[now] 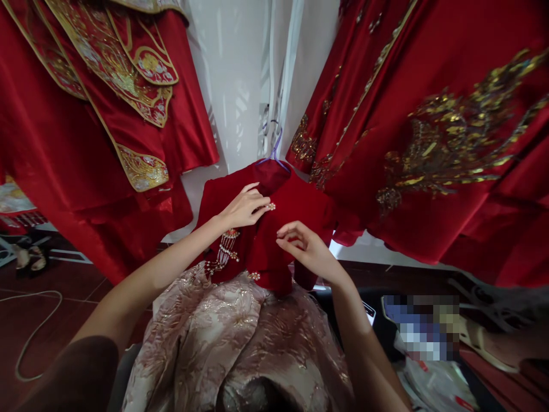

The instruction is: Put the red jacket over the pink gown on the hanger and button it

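Observation:
A red velvet top with a dark red inside at the neck hangs from a purple hanger. My left hand lies against its chest, thumb and finger closed on a small gold beaded button. Just to the right, my right hand is held in front of the cloth with fingers curled towards the thumb in a pinch. Anything between those fingertips is too small to make out. Below my left wrist a beaded tassel ornament dangles on the top. Another gold ornament sits near the lower hem.
Pale pink brocade cloth spreads below the top. Red embroidered garments hang on the left, and a red sequined garment on the right. At lower right are a phone and clear plastic bags. A cable loops across the floor.

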